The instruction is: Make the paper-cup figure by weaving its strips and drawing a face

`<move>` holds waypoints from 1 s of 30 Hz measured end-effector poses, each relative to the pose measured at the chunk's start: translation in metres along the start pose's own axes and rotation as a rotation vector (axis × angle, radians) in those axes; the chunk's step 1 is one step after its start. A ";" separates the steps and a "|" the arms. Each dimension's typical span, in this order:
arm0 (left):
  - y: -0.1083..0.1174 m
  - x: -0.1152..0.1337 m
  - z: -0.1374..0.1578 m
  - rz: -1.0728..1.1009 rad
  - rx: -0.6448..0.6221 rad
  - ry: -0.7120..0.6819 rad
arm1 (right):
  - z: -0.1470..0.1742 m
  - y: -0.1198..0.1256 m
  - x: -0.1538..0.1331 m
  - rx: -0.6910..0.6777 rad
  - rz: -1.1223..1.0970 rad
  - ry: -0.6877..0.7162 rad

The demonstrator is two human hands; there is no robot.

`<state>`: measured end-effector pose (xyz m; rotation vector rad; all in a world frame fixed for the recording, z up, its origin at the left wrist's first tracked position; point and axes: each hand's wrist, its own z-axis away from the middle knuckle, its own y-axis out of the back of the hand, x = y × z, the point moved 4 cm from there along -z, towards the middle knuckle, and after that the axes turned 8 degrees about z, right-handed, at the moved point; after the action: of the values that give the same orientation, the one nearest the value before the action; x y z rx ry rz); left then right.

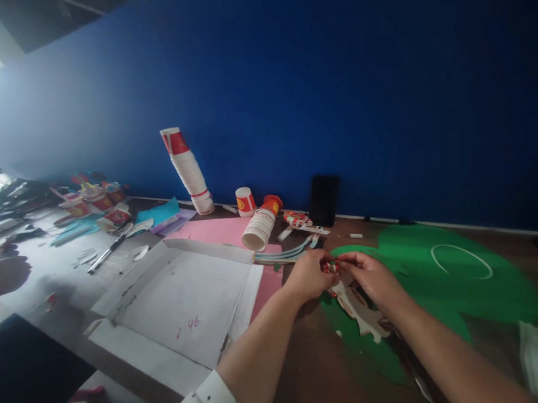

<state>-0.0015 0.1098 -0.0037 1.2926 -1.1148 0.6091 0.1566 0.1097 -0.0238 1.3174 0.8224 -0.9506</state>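
Observation:
My left hand (312, 274) and my right hand (371, 281) meet over the green paper (446, 279), fingers closed in a pinch. Between their fingertips is a small red-and-white patterned piece (330, 268); its exact kind is hard to make out, and the fingers cover part of it. Just below my right hand lies a torn, jagged strip of whitish paper or card (358, 309). Left of my left hand several pale blue strips (288, 254) stretch toward an open white box (172, 293) with red handwriting in it.
A leaning stack of paper cups (189, 169), a single cup (245, 201) and a tipped cup stack (259, 228) stand near the blue partition (348, 97). A black phone-like slab (324, 200) leans there. Another person's hand (4, 276) is at far left, near a pen (107, 253).

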 end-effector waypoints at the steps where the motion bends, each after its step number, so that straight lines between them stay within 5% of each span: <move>1: 0.000 0.001 0.000 -0.016 0.014 -0.007 | 0.000 0.000 0.000 -0.002 -0.001 0.004; 30: 0.006 -0.005 -0.005 -0.022 0.083 0.059 | 0.009 -0.001 -0.013 -0.010 0.125 0.075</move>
<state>-0.0071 0.1168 -0.0046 1.3482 -1.0349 0.6788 0.1500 0.1021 -0.0119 1.3864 0.7919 -0.8020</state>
